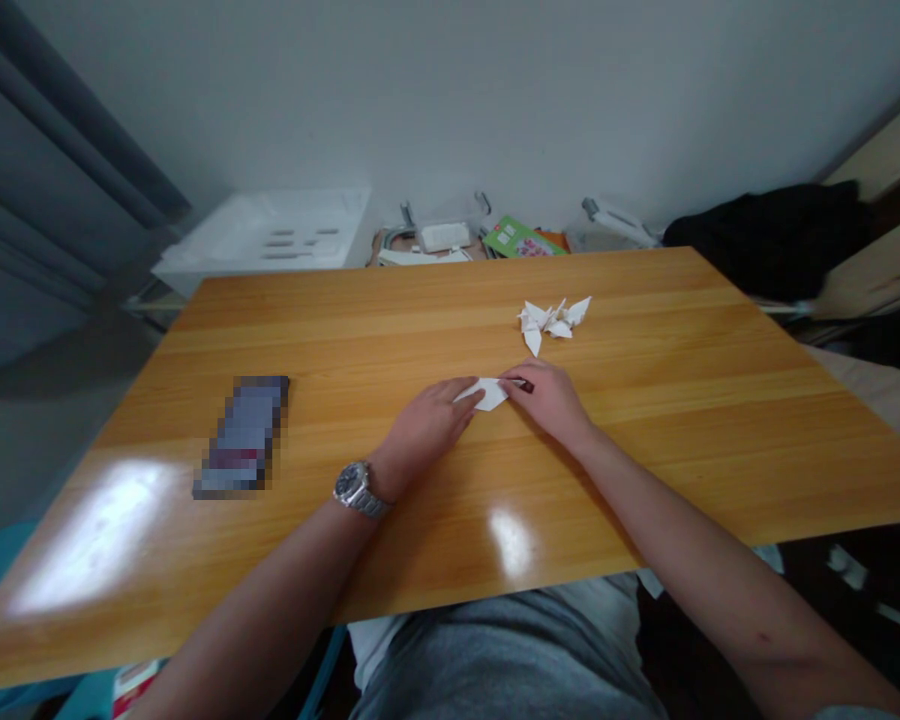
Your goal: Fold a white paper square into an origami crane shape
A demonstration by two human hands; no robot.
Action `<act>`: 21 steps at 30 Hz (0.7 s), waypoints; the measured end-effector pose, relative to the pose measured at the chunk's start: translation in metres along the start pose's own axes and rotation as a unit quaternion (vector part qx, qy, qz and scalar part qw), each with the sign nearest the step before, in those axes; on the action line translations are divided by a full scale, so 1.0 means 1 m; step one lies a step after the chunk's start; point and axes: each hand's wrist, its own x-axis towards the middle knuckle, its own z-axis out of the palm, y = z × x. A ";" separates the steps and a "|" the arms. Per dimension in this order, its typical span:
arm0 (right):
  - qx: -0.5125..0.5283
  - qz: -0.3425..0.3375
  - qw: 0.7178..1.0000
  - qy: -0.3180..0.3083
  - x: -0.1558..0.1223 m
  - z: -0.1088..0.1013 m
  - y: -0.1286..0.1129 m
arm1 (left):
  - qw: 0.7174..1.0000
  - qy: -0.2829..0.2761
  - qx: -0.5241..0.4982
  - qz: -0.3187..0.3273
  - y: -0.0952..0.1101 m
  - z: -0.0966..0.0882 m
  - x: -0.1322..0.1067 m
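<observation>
A small piece of folded white paper (489, 396) lies at the middle of the wooden table (360, 330), between my two hands. On its left side, the fingers of my left hand (436, 418) close over the paper, the thumb along its near edge. My right hand (546, 392) pinches the paper's right end with thumb and fingers. The fingers cover both ends of the paper. Just beyond my right hand sit several folded white paper figures (551, 322) with pointed wings, bunched together. A metal watch (358, 488) is on my left wrist.
To the left on the table lies a pixelated, phone-like dark object (244, 437). Behind the table's far edge are a white plastic tray (292, 228), a green book (521, 238) and a white box (445, 236). Black cloth (765, 240) is heaped at the right.
</observation>
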 end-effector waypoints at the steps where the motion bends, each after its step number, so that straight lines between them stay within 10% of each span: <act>1: -0.021 -0.008 1.000 0.006 0.001 -0.001 0.001 | 1.000 -0.004 0.010 0.005 -0.001 0.001 -0.001; 9: -0.148 -0.122 0.980 -0.049 -0.005 0.002 -0.018 | 0.996 -0.036 0.073 0.021 0.004 0.001 -0.004; 21: -0.205 -0.090 0.961 -0.165 -0.020 0.014 -0.015 | 0.992 -0.043 0.112 0.033 0.005 0.005 -0.011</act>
